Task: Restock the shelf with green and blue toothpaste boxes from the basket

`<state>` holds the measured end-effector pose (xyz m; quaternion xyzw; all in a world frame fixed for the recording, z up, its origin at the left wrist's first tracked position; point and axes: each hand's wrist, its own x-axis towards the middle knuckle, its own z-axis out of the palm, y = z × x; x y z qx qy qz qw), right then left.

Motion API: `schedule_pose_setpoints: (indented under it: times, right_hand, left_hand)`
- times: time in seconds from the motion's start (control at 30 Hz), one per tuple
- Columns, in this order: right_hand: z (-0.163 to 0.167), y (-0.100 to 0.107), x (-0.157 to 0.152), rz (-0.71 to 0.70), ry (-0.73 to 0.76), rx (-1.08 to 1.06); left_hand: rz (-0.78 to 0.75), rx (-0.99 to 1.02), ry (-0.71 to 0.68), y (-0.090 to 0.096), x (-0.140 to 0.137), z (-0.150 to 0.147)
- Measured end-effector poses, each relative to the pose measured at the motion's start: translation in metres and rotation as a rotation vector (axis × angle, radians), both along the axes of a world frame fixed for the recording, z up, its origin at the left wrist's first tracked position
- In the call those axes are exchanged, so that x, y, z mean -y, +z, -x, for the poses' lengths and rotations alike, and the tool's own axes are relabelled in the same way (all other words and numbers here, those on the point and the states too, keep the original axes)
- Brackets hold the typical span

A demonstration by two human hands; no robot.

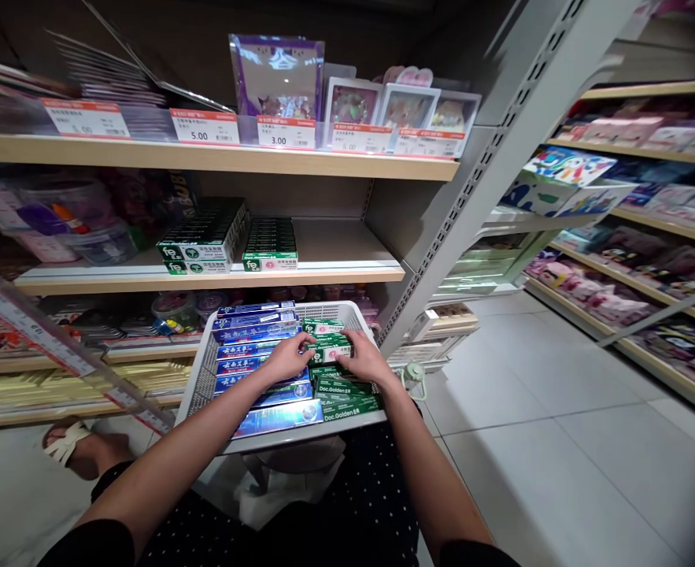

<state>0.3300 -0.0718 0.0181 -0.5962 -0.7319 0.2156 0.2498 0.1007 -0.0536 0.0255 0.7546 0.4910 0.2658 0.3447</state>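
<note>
Forearms with green boxes between grips

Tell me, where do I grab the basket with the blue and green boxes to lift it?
Probably by the rim of the basket, at the middle of its left and right sides, coming from outside. The rim runs around the open top, and gripping opposite sides should balance it. Blue boxes and green boxes crowd the inside.

The left hand and the right hand partly cover the green boxes beneath. Small print on the price tags is unreadable. The bottom edge cuts both sleeves.
</note>
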Motion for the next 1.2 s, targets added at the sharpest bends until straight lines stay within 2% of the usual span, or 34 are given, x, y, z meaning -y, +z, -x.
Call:
schedule_pose_setpoints:
  times: [0.27, 0.47, 0.73, 0.9, 1.07, 1.2]
  right_hand:
    - [-0.003, -0.001, -0.002, -0.035, -0.077, -0.166]
    - [-0.003, -0.001, -0.004, -0.026, -0.121, -0.270]
    - [-0.006, -0.013, -0.012, 0.014, -0.172, -0.486]
    - [-0.004, -0.011, -0.011, 0.024, -0.193, -0.548]
    - [-0.002, -0.007, -0.009, -0.007, -0.206, -0.486]
    - [0.001, -0.002, -0.005, -0.051, -0.225, -0.370]
  left_hand:
    - [0.194, 0.390, 0.165, -0.016, -0.017, -0.001]
    - [0.322, 0.562, 0.209, -0.025, -0.025, 0.000]
    - [0.401, 0.555, 0.261, -0.015, -0.025, 0.004]
    - [0.500, 0.628, 0.242, -0.011, -0.024, 0.006]
    - [0.505, 0.663, 0.244, -0.011, -0.024, 0.005]
    - [0.446, 0.607, 0.272, -0.014, -0.022, 0.003]
